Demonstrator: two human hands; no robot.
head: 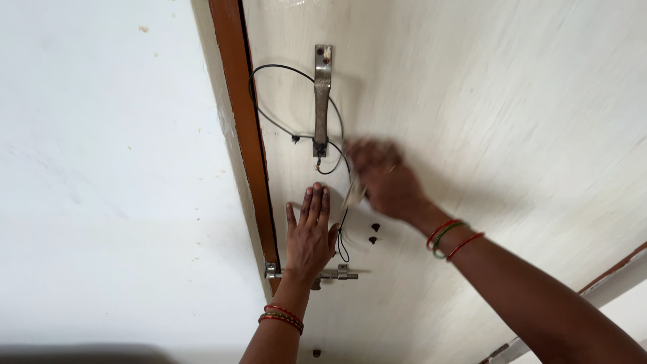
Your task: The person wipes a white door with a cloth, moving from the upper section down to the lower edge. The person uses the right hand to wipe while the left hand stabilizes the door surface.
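My left hand (309, 234) lies flat with spread fingers against a cream-painted door (485, 121), just above a metal slide bolt (331, 274). My right hand (383, 176) is blurred and curled around something pale, maybe a cloth or paper (354, 195), pressed to the door beside the lower end of a worn metal pull handle (322, 98). A thin black wire (269, 101) loops around the handle and hangs down between my hands. Both wrists carry red and green bangles.
A brown door frame strip (242, 128) runs along the door's left edge, with a white wall (101, 168) beyond it. Two small dark holes (373, 233) mark the door below my right hand. Another brown strip (606, 276) shows at the right.
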